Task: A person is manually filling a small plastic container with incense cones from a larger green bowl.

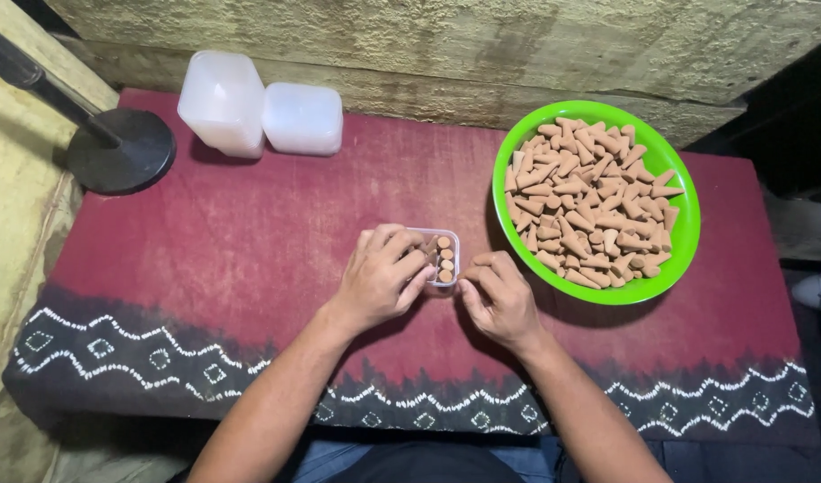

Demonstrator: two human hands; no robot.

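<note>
A small clear plastic box (450, 260) rests on the red cloth, with several tan cones standing in it. My left hand (381, 276) wraps over the box's left side and holds it. My right hand (499, 300) sits just right of the box, fingers curled, fingertips pinched near the box's lower right corner; whether a cone is between them I cannot tell. A green round bowl (689, 234) heaped with tan cones (589, 201) stands to the right of my hands.
The red cloth with a dark zigzag-patterned border (204, 241) covers the low table. Two stacks of clear plastic boxes (258, 112) stand at the back left. A black round stand base with a pole (119, 150) sits at the far left. A rough wall runs behind.
</note>
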